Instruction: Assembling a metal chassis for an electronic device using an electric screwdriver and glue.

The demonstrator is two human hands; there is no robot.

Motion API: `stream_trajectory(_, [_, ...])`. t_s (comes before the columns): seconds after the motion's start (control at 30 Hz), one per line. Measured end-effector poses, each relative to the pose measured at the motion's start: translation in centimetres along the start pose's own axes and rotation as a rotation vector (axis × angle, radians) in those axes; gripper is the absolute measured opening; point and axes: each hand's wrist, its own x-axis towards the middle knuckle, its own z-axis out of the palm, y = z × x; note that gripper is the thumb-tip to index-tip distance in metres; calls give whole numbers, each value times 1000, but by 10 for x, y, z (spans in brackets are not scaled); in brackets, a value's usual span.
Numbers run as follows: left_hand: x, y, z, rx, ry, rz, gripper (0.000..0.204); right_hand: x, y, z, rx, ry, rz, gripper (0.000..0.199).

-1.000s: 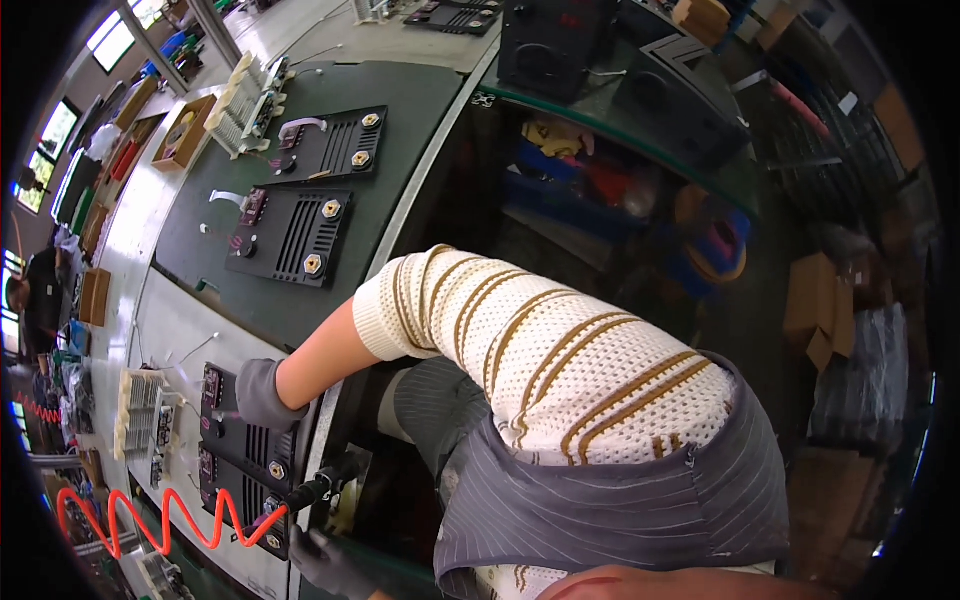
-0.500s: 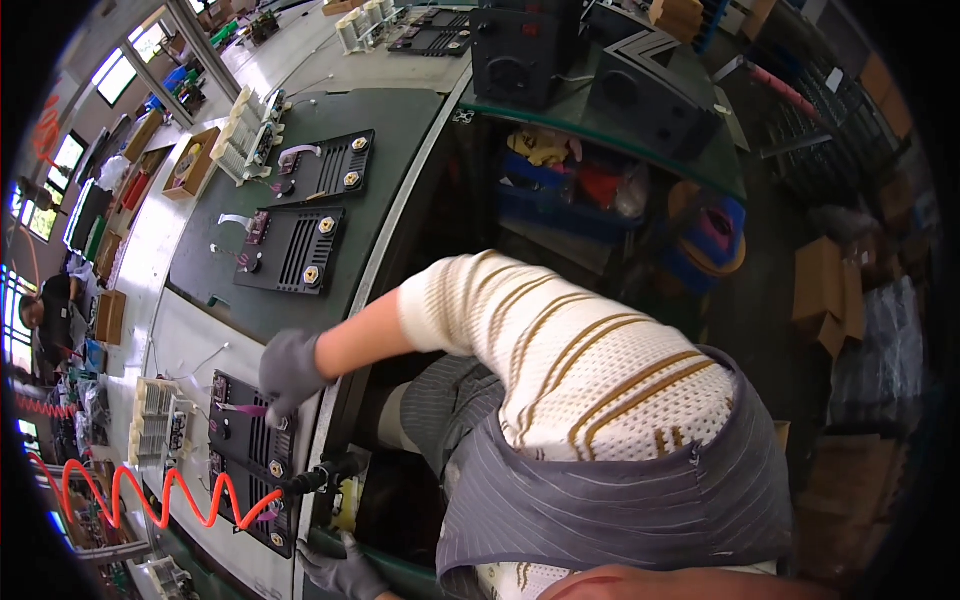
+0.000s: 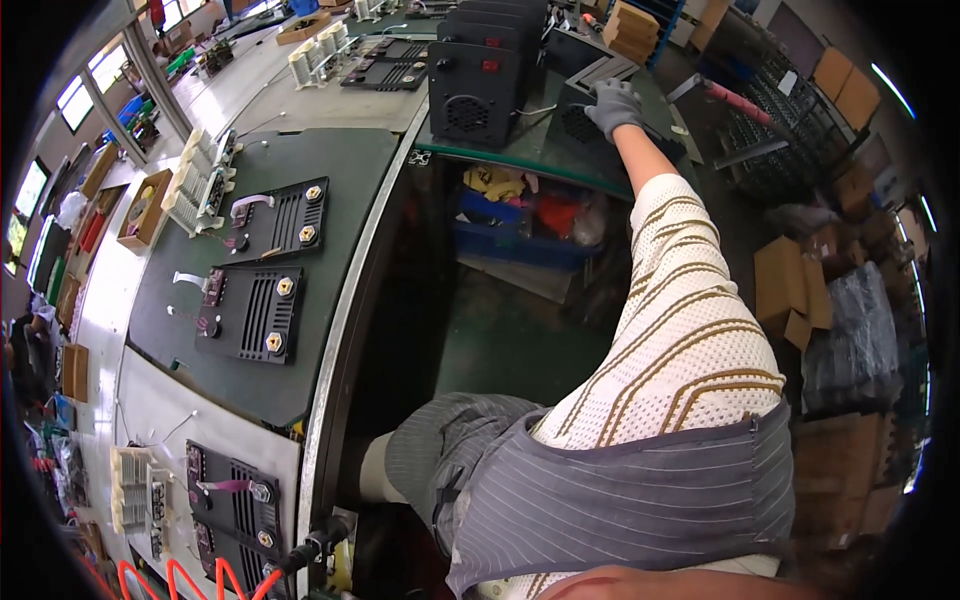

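My right hand (image 3: 612,108), in a grey glove, reaches to the far end. It is at the top of a dark box with a round grille (image 3: 578,124), beside grey strips bent in a zigzag (image 3: 603,72). Its fingers look spread; whether they press on the box I cannot tell. Left of it stands a row of black housings (image 3: 472,92) with red switches and round fan grilles. My left hand is out of view. On the bench, black slotted panels (image 3: 245,312) with brass-coloured nuts, small circuit boards and ribbon leads lie flat.
White finned parts (image 3: 138,490) stand beside the panels. A black tool (image 3: 318,540) on a red coiled hose (image 3: 185,580) hangs at the bench's near edge. Under the glass-edged shelf sits a blue bin (image 3: 515,240) with cloths. Cardboard boxes (image 3: 785,285) are stacked at right.
My right hand has left the near panel with the purple lead and swung far right to the dark box. My left hand has gone out of view. The whole view has shifted.
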Motion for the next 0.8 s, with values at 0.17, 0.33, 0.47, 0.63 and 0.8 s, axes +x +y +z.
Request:
stream_trajectory(0.17, [3,0,7,1,143,48,83,49,8,35,75,46,-69,50])
stream_trajectory(0.33, [3,0,-1,-85,204,151,77,75,4,23,178,-76,-51,61])
stream_trajectory(0.47, [5,34,-45,-145,82,141,67,81,-7,-3,-50,-304,-174,85])
stream_trajectory(0.63, [1,10,-16,-120,153,127,70,100,-14,-8,-99,-513,-250,68])
stream_trajectory(0.8, [0,4,-4,-61,81,73,84,99,-37,-10,84,-590,-165,59])
